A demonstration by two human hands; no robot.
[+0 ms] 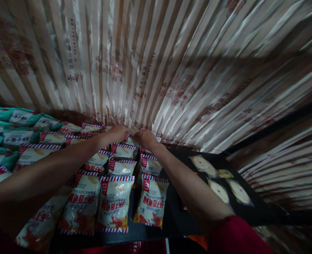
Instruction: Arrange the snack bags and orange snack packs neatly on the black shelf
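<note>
Rows of white snack bags with red print and striped edges, such as the front bag [115, 204], stand on a dark shelf [172, 225]. My left hand [119, 133] and my right hand [146, 138] reach over them to the back row, close together. Between the hands is the top of a back-row bag [131, 139]. The fingers of both hands look bent in at its upper edge; dim light and small size hide exactly what they grip. Another front bag [152, 201] stands below my right forearm.
Green-and-white bags [18, 137] fill the left side. On the right lie flat, pale packets [203, 165] and a small yellowish packet [225, 173]. Striped, printed plastic sheeting [145, 63] hangs behind the shelf. A dark bar [275, 123] slants across the right.
</note>
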